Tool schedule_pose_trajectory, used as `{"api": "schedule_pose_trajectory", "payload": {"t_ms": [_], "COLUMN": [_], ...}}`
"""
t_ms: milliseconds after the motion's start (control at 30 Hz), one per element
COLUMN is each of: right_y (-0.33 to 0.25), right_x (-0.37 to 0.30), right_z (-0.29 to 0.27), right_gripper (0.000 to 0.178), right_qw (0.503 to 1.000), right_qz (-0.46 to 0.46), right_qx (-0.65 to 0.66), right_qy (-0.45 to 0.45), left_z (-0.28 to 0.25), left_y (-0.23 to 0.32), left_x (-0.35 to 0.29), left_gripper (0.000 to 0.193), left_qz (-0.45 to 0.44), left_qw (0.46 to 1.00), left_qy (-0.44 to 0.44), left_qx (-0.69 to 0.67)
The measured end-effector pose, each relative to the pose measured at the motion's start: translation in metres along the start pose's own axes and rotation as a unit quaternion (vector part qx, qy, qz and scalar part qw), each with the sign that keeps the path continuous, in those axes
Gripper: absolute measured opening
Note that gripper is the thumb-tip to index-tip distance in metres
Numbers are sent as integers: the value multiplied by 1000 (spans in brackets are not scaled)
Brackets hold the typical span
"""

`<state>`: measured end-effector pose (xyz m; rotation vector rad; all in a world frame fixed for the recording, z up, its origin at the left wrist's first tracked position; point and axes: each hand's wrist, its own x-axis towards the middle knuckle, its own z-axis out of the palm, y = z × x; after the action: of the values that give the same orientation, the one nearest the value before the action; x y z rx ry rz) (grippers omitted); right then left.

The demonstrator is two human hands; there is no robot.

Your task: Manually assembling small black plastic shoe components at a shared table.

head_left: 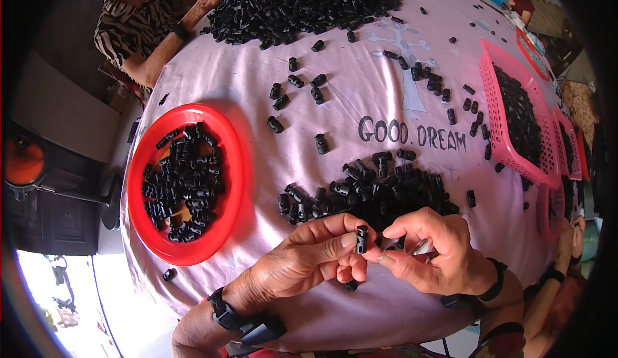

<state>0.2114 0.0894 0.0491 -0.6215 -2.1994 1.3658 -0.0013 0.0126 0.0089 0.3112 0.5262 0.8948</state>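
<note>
Between the thumb and fingers of my left hand [315, 255], a small black plastic cord lock [362, 239] is held upright. Just to its right, my right hand [438, 252] is closed, thumb and forefinger toward the cord lock. A thin, shiny piece [421, 247] shows inside that hand; its kind is unclear. Right behind both hands lies a heap of similar black cord locks [393, 194]. To the left, a round red tray [241, 184] holds more of them.
A bigger black heap [302, 4] covers the far side of the pink cloth [309, 171], with loose pieces scattered between. Pink baskets [492, 100] of black parts stand at the right. Another person's arm [164, 52] reaches in at the far left; others sit at the right.
</note>
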Motion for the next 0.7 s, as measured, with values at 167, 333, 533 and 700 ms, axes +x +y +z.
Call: {"api": "schedule_pose_trajectory", "payload": {"t_ms": [167, 333, 533, 700], "right_y": [-5, 4, -5, -1], "right_x": [4, 1, 2, 0], "right_z": [3, 10, 8, 6], "right_gripper": [42, 42, 35, 33], "right_qw": [1000, 994, 999, 995], "right_qz": [-21, -81, -1, -2], "right_qx": [-12, -59, -27, -95], "right_qy": [0, 40, 18, 27], "left_z": [5, 7, 5, 2], "left_y": [-5, -7, -7, -7], "left_x": [2, 3, 1, 2], "left_gripper": [24, 27, 30, 30], "left_qz": [0, 8, 0, 7], "left_qw": [1000, 1000, 1000, 999], "left_qy": [17, 0, 18, -2], "left_qx": [3, -19, 7, -49]}}
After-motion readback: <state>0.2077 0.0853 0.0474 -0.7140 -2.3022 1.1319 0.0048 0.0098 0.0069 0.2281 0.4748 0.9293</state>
